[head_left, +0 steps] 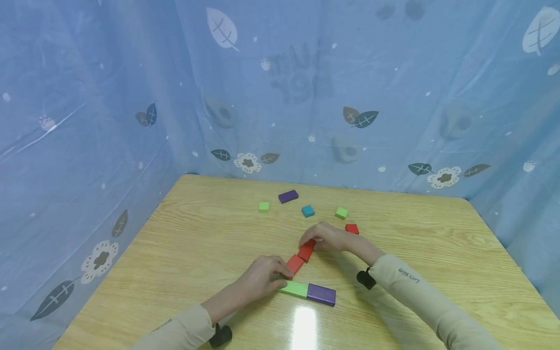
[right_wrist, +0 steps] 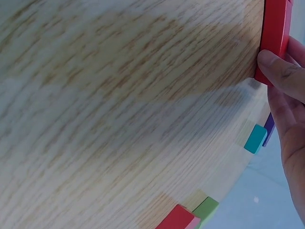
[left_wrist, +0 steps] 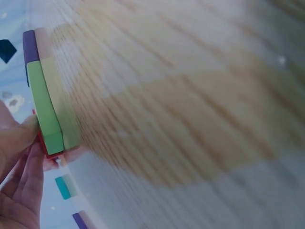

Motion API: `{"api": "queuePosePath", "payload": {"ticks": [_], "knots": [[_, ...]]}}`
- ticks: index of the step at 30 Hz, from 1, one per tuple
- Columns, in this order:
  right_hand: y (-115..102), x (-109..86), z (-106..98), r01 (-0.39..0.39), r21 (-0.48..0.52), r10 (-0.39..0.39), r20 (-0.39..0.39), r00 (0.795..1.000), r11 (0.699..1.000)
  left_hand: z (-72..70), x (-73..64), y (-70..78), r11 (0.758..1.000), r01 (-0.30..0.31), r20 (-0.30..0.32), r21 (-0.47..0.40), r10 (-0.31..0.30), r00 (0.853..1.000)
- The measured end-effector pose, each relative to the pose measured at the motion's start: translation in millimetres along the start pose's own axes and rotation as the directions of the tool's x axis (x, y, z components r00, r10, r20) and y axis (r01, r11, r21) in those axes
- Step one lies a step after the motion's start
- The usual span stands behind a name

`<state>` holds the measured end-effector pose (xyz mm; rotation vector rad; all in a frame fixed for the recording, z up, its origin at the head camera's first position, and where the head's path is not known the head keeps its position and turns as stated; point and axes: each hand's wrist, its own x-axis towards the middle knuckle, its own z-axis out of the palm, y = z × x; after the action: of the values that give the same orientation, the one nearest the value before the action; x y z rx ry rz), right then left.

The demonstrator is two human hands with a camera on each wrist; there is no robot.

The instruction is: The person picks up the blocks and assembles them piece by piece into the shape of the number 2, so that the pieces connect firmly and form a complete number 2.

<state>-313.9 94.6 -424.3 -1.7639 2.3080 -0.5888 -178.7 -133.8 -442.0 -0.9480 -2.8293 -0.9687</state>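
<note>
Closest to me on the wooden table (head_left: 197,243), the near purple block (head_left: 321,294) and the long green block (head_left: 294,288) lie end to end; at the left end of that row my left hand (head_left: 262,276) pinches the near end of the near red block (head_left: 295,264), thumb and forefinger parted only by the piece; the left wrist view shows the thumb right beside the green edge, and I cannot tell whether it presses that block too, or whether red and green touch under the fingers.

Beyond, the far red block (head_left: 306,251) carries the slanting line onward, its near end against or just beside the first red piece, at a slight angle; my right hand (head_left: 325,236) pinches its far end, thumb on one side and fingers on the other, as the right wrist view makes plain.

I judge the step in hand to be truing up the two red pieces with the green one; the next move calls for small, even nudges to close the kink, then a gentle release that drags nothing.

Farther off, the loose pieces lie apart: a small red block (head_left: 352,228), the right green block (head_left: 341,213), a blue block (head_left: 308,211), the left green block (head_left: 264,207); last, the far purple block (head_left: 288,196), short of the blue curtain (head_left: 306,136).
</note>
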Motion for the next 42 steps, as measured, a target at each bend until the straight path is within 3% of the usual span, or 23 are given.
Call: {"api": "queuePosePath", "payload": {"ticks": [8, 11, 14, 17, 19, 22, 25, 27, 29, 31, 34, 37, 42], "knots": [[-2, -2.0, -4, -0.027, 0.002, 0.027, -0.003, 1.0, 1.0, -0.7, 2.1, 0.2, 1.0, 0.007, 0.006, 0.014, -0.007, 1.0], [-3, -9.4, -13, -0.087, 0.062, 0.088, -0.02, 0.996, 0.994, -0.9, 4.3, 0.1, 1.0, 0.0, 0.008, 0.018, 0.0, 1.0], [-1, -25.3, -30, -0.175, 0.176, 0.195, -0.104, 0.975, 0.969, -1.7, 6.2, 0.7, 1.0, -0.01, 0.005, 0.022, 0.009, 1.0], [6, -48.2, -46, -0.213, 0.388, 0.314, -0.217, 0.924, 0.897, -2.9, 6.2, 1.7, 1.0, -0.012, -0.001, 0.021, 0.012, 1.0], [14, -65.4, -51, -0.207, 0.521, 0.391, -0.273, 0.879, 0.828, -3.4, 5.7, 1.6, 1.0, -0.014, -0.007, 0.02, 0.014, 1.0], [27, -88.0, -50, -0.196, 0.664, 0.495, -0.297, 0.816, 0.721, -3.8, 4.2, 0.8, 1.0, -0.01, -0.012, 0.016, 0.01, 1.0], [40, -103.5, -42, -0.212, 0.719, 0.559, -0.285, 0.779, 0.662, -3.7, 2.5, -0.1, 1.0, -0.002, -0.009, 0.007, 0.002, 1.0], [46, -109.6, -36, -0.242, 0.73, 0.583, -0.254, 0.771, 0.639, -3.4, 1.6, -0.2, 1.0, 0.002, -0.003, -0.002, -0.002, 1.0], [49, -112.8, -30, -0.292, 0.717, 0.603, -0.22, 0.767, 0.633, -3.0, 1.1, -0.1, 1.0, 0.004, 0.002, -0.009, -0.004, 1.0], [51, -113.4, -26, -0.339, 0.681, 0.606, -0.194, 0.771, 0.649, -2.4, 0.5, 0.4, 1.0, 0.006, 0.006, -0.013, -0.006, 1.0], [53, -111.9, -21, -0.399, 0.573, 0.592, -0.195, 0.782, 0.716, -1.6, -0.2, 1.4, 1.0, 0.011, 0.01, -0.017, -0.011, 1.0], [54, -110.3, -19, -0.433, 0.501, 0.589, -0.203, 0.782, 0.749, -0.7, -0.5, 2.0, 1.0, 0.019, 0.013, -0.024, -0.019, 1.0], [54, -109.8, -21, -0.473, 0.526, 0.652, -0.223, 0.725, 0.707, -0.2, 0.4, 2.0, 0.999, 0.018, 0.014, -0.027, -0.018, 1.0]]}}
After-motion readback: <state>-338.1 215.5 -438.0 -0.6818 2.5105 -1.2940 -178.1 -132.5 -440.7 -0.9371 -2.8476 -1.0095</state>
